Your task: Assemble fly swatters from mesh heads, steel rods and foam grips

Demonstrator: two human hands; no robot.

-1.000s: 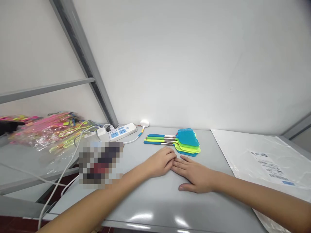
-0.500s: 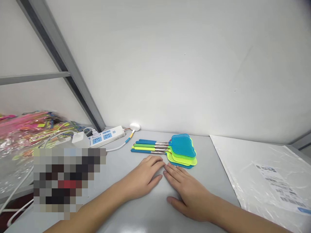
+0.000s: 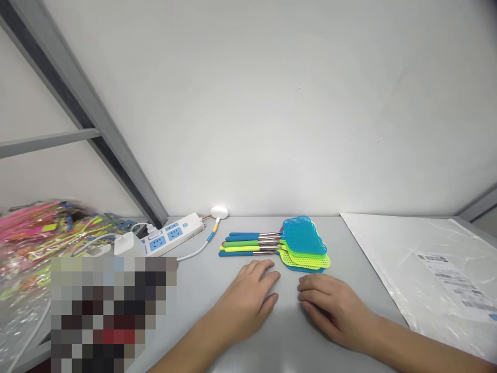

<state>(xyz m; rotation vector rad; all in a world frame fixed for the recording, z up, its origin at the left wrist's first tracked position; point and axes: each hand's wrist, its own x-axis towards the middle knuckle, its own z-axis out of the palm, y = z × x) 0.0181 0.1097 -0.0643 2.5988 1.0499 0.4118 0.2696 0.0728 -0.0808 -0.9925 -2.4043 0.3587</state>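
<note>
Several fly swatters (image 3: pixel 289 243) lie stacked on the grey table (image 3: pixel 349 259), blue and green heads to the right, handles pointing left. My left hand (image 3: pixel 248 298) rests palm down just in front of their handles, fingers flat and slightly apart, holding nothing. My right hand (image 3: pixel 334 305) lies beside it, a short gap between the two, fingers loosely curled on the tabletop just in front of the swatter heads, with nothing in it.
A white power strip (image 3: pixel 171 239) with plugs and cables sits at the back left beside a small round white lamp (image 3: pixel 219 211). Bags of pink and yellow swatters (image 3: pixel 42 233) are piled at the far left. White plastic mailer bags (image 3: pixel 438 269) lie at the right. A grey metal brace (image 3: pixel 89 124) slants along the wall.
My hands were touching at the fingertips; they have drawn apart. My right hand's fingers have curled in. The view has shifted slightly.
</note>
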